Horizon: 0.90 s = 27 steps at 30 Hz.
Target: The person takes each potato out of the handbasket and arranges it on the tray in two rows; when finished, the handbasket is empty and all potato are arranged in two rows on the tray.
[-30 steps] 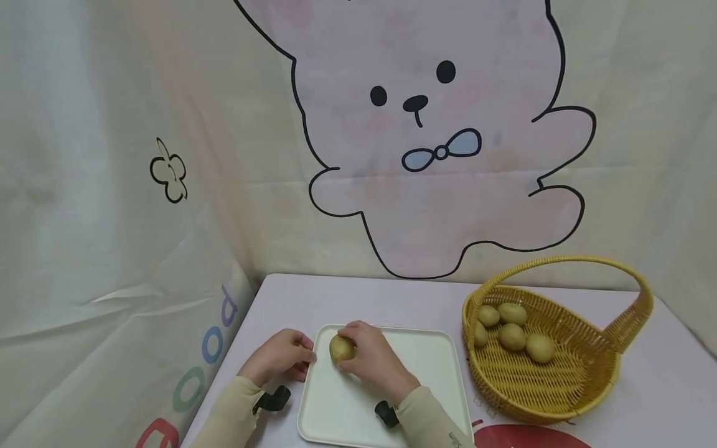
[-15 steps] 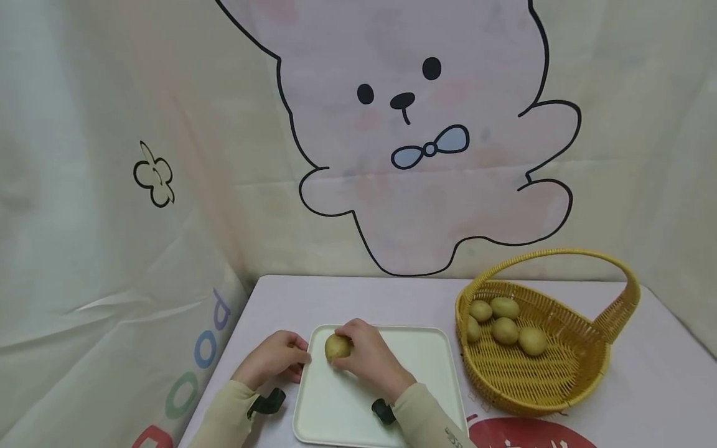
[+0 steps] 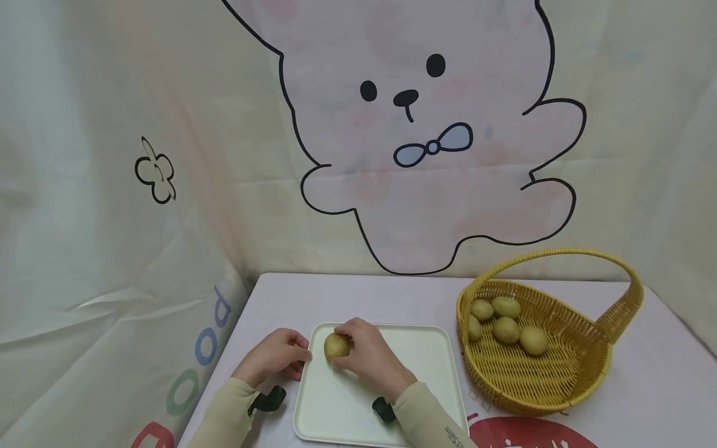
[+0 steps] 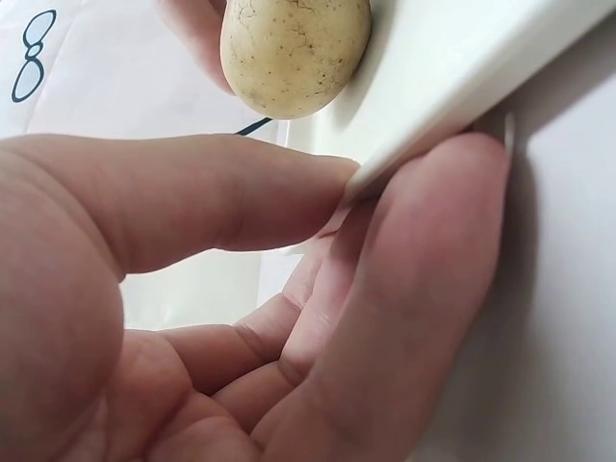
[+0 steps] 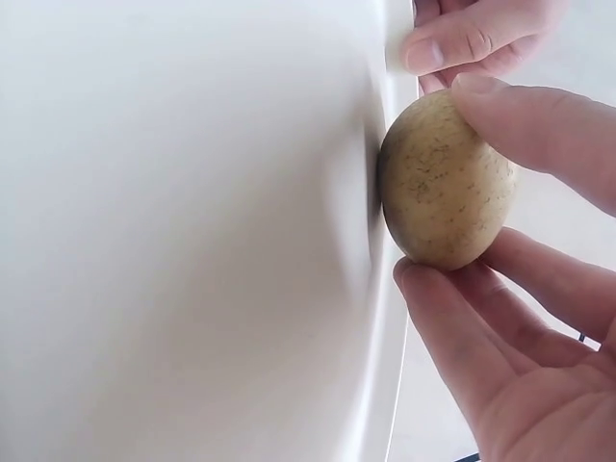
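Note:
A white rectangular tray [image 3: 392, 398] lies on the table in the head view. My left hand [image 3: 274, 356] pinches its left rim between thumb and finger, which the left wrist view shows close up. Near the tray's upper left corner, my right hand [image 3: 373, 358] holds a round, yellowish-brown potato [image 3: 337, 347]. Thumb and fingers grip the potato [image 5: 448, 183] from opposite sides in the right wrist view, with its underside right at the tray's surface. The speckled, finely cracked skin of that potato [image 4: 294, 58] also shows at the top of the left wrist view.
A yellow woven basket [image 3: 538, 389] with a tall handle stands on the table right of the tray, with several potatoes [image 3: 506, 330] inside. A printed cloth [image 3: 448, 205] hangs behind the table, and another drapes along the left. A red print [image 3: 521, 432] shows at the front.
The head view has shifted slightly. Both hands keep their places, the left at the tray's rim and the right on the potato.

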{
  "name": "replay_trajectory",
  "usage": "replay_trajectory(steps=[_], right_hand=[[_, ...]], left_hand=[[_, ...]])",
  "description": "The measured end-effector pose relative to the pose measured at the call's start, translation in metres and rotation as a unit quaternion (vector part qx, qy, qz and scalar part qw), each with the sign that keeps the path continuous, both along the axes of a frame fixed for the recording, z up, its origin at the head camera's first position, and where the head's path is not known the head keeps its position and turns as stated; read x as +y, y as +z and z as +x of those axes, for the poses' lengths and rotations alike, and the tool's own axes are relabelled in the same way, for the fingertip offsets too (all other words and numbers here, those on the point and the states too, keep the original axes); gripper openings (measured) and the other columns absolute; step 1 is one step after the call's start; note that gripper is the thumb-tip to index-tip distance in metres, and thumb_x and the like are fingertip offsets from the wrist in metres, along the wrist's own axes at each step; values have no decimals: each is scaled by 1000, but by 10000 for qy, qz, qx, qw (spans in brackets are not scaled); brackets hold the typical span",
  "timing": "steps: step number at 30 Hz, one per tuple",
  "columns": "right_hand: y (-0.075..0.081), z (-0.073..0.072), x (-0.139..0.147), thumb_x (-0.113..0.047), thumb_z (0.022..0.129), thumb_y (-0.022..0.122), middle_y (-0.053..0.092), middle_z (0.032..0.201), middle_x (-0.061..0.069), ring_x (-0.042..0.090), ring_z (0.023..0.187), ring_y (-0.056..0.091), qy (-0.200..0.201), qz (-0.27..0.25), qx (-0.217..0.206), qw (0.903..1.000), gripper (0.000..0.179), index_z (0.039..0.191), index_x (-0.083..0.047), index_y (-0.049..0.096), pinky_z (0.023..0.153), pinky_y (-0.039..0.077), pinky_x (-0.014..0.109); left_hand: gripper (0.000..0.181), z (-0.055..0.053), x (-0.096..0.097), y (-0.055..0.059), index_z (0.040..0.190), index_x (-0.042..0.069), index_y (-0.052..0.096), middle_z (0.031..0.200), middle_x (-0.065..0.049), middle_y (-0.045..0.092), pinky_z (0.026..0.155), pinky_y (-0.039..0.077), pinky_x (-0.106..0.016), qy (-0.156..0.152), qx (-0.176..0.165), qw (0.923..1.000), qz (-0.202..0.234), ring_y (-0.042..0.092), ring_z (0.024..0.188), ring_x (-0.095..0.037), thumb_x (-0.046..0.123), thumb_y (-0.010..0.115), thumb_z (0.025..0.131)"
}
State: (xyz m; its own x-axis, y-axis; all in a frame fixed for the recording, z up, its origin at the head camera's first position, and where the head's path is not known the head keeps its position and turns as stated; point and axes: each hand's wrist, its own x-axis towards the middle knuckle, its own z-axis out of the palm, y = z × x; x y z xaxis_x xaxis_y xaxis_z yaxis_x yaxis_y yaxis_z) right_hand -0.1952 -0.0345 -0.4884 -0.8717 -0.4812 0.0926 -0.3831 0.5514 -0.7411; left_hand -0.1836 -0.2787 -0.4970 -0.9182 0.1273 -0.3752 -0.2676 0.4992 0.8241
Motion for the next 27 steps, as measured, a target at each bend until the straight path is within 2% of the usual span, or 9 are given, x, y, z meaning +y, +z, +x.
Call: replay_trajectory(steps=[7, 14, 20, 27], right_hand=[[1, -2, 3, -19, 81, 96, 73, 127, 8, 20, 110, 68, -64, -24, -80, 9999, 62, 135, -3, 72, 95, 59, 34], [10, 0, 11, -28, 83, 95, 71, 135, 9, 28, 118, 68, -192, -159, -259, 9994, 64, 138, -5, 70, 98, 60, 42], [26, 12, 36, -29, 88, 90, 72, 135, 11, 34, 120, 69, -306, -419, -211, 9984, 57, 138, -9, 71, 100, 60, 47], [43, 37, 84, -30, 90, 89, 73, 129, 3, 32, 116, 71, -244, -60, -17, 9997, 54, 137, -10, 71, 96, 61, 45]], left_hand=[[17, -3, 1, -1, 105, -2, 68, 83, -10, 73, 61, 64, -32, -65, 11, 10000, 13, 69, 62, -16, 9, 75, 93], [18, -4, 0, -2, 105, -1, 68, 84, -10, 72, 61, 63, -32, -80, -20, 10000, 30, 68, 64, -16, 11, 76, 93], [19, -4, -1, -5, 106, -1, 68, 84, -9, 72, 62, 64, -31, -131, -95, 9998, 94, 69, 66, -16, 11, 76, 93], [22, -5, -4, -7, 108, -2, 67, 85, -9, 70, 62, 64, -31, -75, -87, 9998, 134, 68, 69, -17, 12, 77, 93]])
